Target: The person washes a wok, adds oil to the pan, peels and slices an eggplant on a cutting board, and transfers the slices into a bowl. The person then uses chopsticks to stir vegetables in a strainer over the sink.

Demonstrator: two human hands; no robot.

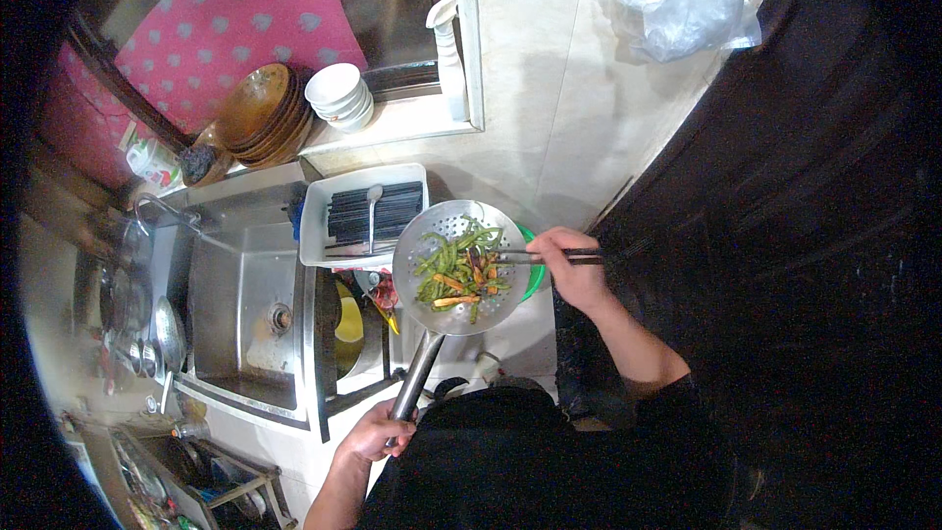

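Note:
My left hand (pixel 379 433) grips the metal handle of a perforated strainer ladle (pixel 409 265), holding it out in front of my body. In its bowl lie cooked green beans (pixel 441 263) with browned strips (pixel 456 301) among them. From the right, my right hand (pixel 574 269) holds a pair of dark chopsticks (pixel 585 256), whose tips reach into the food. Part of a green container (pixel 536 274) shows behind the ladle's right edge; the rest of it is hidden.
Left of the ladle, a white tub (pixel 313 239) holds many dark chopsticks and a spoon. Farther left is a steel sink (pixel 246 265). On the sill stand stacked brown bowls (pixel 257 114), white bowls (pixel 340 96) and a spray bottle (pixel 449 59). A plastic bag (pixel 670 4) hangs at upper right.

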